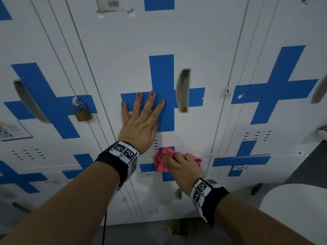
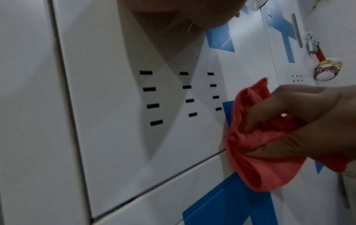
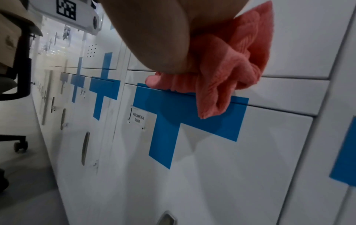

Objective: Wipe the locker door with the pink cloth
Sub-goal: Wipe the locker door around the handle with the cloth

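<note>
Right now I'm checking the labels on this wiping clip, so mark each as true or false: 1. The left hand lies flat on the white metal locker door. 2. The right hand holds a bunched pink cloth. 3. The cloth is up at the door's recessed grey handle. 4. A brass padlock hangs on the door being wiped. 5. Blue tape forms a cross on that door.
1. True: the left hand lies spread on the white metal locker door.
2. True: the right hand grips the bunched pink cloth.
3. False: it is at the door's bottom edge, well below the recessed grey handle.
4. False: the brass padlock hangs on the neighbouring left locker.
5. True: the blue tape cross.
</note>
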### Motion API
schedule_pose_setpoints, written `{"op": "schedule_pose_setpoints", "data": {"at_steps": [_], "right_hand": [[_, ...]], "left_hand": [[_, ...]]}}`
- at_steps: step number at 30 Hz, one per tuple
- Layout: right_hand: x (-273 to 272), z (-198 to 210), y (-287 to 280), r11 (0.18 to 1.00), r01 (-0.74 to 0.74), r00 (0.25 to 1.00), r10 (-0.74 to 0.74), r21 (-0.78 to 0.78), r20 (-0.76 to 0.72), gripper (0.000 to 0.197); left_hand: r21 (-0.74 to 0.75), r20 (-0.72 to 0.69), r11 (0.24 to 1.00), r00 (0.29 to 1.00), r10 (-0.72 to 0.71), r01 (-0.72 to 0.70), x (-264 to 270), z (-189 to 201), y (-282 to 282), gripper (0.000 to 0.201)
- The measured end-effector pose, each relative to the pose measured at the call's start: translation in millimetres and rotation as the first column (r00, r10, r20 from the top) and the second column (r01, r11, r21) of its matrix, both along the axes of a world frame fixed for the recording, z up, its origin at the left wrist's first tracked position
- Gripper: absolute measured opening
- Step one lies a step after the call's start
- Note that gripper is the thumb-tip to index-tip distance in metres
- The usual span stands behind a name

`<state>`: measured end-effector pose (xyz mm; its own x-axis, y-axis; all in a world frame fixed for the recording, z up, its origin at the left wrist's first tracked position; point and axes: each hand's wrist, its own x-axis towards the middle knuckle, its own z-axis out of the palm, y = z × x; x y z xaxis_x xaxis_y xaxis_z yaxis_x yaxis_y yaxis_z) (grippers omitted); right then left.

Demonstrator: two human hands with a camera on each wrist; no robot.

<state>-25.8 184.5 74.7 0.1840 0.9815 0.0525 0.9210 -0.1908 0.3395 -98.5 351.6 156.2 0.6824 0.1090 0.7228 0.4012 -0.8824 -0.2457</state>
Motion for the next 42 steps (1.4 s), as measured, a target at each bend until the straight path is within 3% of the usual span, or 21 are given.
{"op": "schedule_pose_setpoints", "data": {"at_steps": [3,5,7,9,13,15,19,23,27,32,37,42], "right_hand": [[3,-6,-3,0.997,0.071,0.99,-0.067,0.028,-0.125,0.064],[4,-8,-10,0.976,0.157,0.96,-0.116,0.149,-0.255,0.07],[-1,-3,-16,0.898,0.293,0.9,-0.143,0.328,-0.411,0.082],[-4,9,-18,0.745,0.409,0.849,-0.099,0.527,-0.52,0.084],[16,53,-12,0.355,0.484,0.844,0.051,0.8,-0.534,0.071],[28,74,-7,0.245,0.45,0.867,0.11,0.859,-0.486,0.062],[29,83,5,0.36,0.391,0.918,-0.083,0.847,-0.388,0.065],[38,57,0,0.417,0.254,0.967,-0.119,0.872,-0.225,0.054],[38,45,-8,0.5,0.221,0.975,-0.1,0.837,-0.197,0.048],[36,59,-13,0.432,0.229,0.957,0.062,0.873,-0.282,0.044],[34,85,-16,0.347,0.353,0.885,0.177,0.869,-0.43,0.032],[27,117,-14,0.19,0.346,0.905,0.192,0.919,-0.38,0.043]], "left_hand": [[0.0,-0.014,1.0,1.0,0.004,-0.004,0,0,0,0.062],[0.0,-0.014,1.0,1.0,0.004,-0.004,0,0,1,0.062],[0.002,-0.004,1.0,1.0,-0.001,0.001,0,-1,1,0.063],[0.007,0.002,1.0,1.0,0.0,0.0,0,-1,2,0.064],[0.012,-0.007,1.0,1.0,0.01,-0.01,0,-1,1,0.063],[0.01,-0.005,1.0,1.0,0.008,-0.008,0,-1,1,0.061],[0.009,0.004,1.0,1.0,0.003,-0.003,0,-1,1,0.06],[0.012,0.0,1.0,1.0,0.003,-0.003,0,-1,0,0.062],[-0.001,-0.001,1.0,1.0,0.011,-0.011,0,-1,1,0.063],[0.0,0.004,1.0,1.0,0.003,-0.003,0,-1,0,0.062],[-0.002,-0.001,1.0,1.0,0.003,-0.003,-1,-1,0,0.06],[0.003,0.001,1.0,1.0,0.006,-0.006,0,-1,1,0.061]]}}
